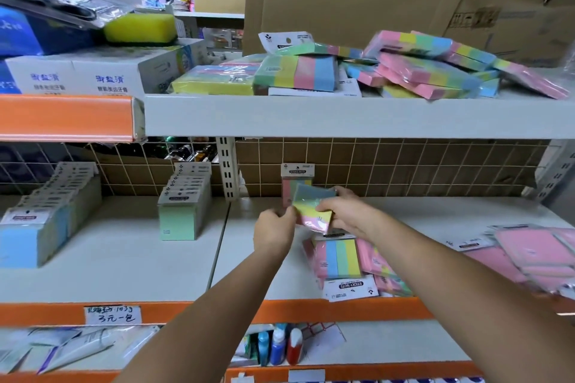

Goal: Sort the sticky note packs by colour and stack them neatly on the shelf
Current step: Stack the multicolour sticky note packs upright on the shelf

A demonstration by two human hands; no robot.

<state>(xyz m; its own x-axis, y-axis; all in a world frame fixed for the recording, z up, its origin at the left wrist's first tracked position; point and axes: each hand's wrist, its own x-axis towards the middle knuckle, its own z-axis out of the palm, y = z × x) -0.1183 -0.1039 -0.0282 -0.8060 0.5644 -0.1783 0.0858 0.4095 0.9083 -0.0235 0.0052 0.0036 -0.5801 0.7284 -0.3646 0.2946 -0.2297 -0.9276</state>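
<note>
Mid shelf (pixel 124 274), left end: row of blue sticky note packs (pixel 34 236) standing upright, then a shorter row of green packs (pixel 180 214) nearer the back grid. Right of the upright post, one multicolour pack (pixel 295 177) stands against the back. Just in front, both hands hold a multicolour pack (pixel 311 205) in clear wrap, tilted, above the shelf. Left hand (pixel 273 233) fingers curled on its left edge; right hand (pixel 345 214) fingers clamped over top & right edge. Below the hands, a loose pile of multicolour packs (pixel 342 261) at the front edge; pink packs (pixel 529 255) heaped at the right end. Upper shelf carries more multicolour packs (pixel 420 68), jumbled.

Handling, prob.: light, stiffish paper block, slippery film wrap, floppy header card. Best gripped by the block's side edges, not the card.
</note>
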